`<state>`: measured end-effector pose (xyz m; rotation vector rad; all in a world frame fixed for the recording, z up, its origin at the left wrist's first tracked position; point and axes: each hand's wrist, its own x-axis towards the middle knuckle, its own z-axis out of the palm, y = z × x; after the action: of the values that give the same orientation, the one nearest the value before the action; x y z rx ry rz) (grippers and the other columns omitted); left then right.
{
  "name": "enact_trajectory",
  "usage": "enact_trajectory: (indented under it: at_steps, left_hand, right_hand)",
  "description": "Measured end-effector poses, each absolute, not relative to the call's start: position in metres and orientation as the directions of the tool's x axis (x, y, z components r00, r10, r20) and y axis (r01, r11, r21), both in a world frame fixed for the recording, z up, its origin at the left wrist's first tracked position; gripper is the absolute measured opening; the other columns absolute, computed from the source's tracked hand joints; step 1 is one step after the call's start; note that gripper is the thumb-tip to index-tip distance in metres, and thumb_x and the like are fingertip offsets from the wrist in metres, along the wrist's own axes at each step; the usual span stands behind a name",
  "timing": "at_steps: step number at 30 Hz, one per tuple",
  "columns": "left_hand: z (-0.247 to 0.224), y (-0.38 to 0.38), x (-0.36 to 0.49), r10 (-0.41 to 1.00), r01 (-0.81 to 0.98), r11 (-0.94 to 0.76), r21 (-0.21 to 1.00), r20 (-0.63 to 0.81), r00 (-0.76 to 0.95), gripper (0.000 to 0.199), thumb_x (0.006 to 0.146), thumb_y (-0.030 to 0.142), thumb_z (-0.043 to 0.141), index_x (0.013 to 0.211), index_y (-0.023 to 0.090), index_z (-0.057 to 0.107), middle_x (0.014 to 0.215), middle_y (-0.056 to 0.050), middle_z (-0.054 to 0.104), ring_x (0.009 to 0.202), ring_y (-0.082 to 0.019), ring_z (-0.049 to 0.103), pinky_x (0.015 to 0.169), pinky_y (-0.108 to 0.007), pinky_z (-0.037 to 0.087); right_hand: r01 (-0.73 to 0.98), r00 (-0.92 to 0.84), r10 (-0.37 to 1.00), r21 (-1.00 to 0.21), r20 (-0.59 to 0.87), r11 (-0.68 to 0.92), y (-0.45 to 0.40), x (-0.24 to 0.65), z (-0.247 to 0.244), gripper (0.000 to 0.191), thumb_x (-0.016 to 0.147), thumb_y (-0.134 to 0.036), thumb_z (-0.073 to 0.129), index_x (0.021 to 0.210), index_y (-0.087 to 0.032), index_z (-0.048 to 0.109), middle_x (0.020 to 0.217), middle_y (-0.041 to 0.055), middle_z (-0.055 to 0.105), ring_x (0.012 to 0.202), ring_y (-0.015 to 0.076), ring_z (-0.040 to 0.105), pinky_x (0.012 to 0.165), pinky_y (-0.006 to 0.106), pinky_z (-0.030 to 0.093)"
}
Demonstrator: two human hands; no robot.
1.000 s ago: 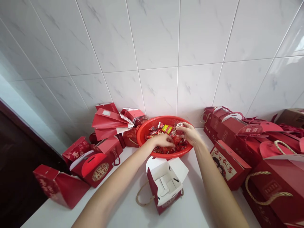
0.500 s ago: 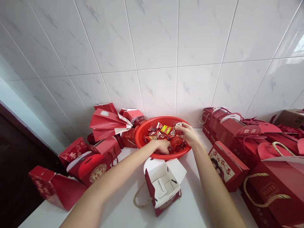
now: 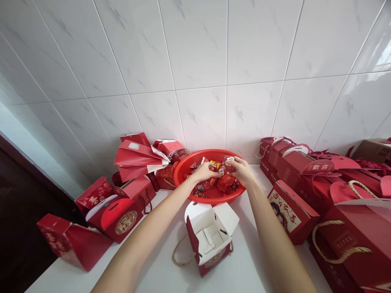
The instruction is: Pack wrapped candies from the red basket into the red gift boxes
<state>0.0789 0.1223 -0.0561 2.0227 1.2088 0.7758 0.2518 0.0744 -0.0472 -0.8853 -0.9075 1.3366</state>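
Observation:
A red plastic basket holds a heap of wrapped candies, mostly in red wrappers. Over the middle of it, my left hand has its thumb and fingertips pinched on a small red wrapped candy. At the basket's right side, my right hand grips a red wrapped candy with a white label between thumb and fingers. Both hands are close together, their fingertips a little apart. In front of the basket stands an open gift box, white inside and dark red outside, with its flaps spread and nothing in it.
Several red gift boxes stand on the left of the white table. More closed red boxes with rope handles crowd the right side. A tiled wall rises right behind the basket.
My left hand has come up from the candies at the basket's front and moved toward its middle, nearer my right hand. My right hand stays almost in place with its candy.

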Motion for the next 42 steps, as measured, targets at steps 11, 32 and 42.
enact_trajectory:
  at_steps: [11,32,42]
  left_hand:
    - [-0.055,0.123,0.079,0.894,0.473,-0.378,0.796,0.182,0.409,0.027,0.061,0.034,0.080,0.080,0.018,0.070,0.085,-0.002,0.073,0.082,-0.023,0.066,0.078,-0.031,0.049]
    - [-0.042,0.108,0.085,0.841,0.311,-0.473,0.824,0.317,0.438,0.034,0.062,0.029,0.076,0.093,0.018,0.066,0.089,-0.001,0.069,0.086,-0.020,0.063,0.078,-0.029,0.048]
    - [-0.035,0.109,0.083,0.895,-0.087,-0.150,0.985,0.173,0.412,0.053,0.058,0.036,0.089,0.102,0.016,0.068,0.094,-0.005,0.073,0.085,-0.018,0.067,0.080,-0.032,0.051]
  right_hand:
    - [-0.390,0.030,0.999,-0.920,0.030,0.039,0.074,0.252,-0.047,0.029,0.051,-0.029,0.081,0.072,-0.019,0.062,0.075,0.0011,0.067,0.066,0.0131,0.059,0.054,0.023,0.051]
    - [-0.231,0.019,0.997,-0.970,0.078,0.080,0.072,0.248,-0.051,0.026,0.048,-0.021,0.077,0.064,-0.018,0.056,0.055,-0.0029,0.059,0.047,0.0107,0.053,0.043,0.022,0.041]
    - [-0.387,0.008,0.998,-0.920,0.062,0.060,0.068,0.253,-0.040,0.032,0.043,-0.018,0.079,0.063,-0.018,0.054,0.055,-0.0039,0.056,0.047,0.0079,0.047,0.041,0.020,0.027]
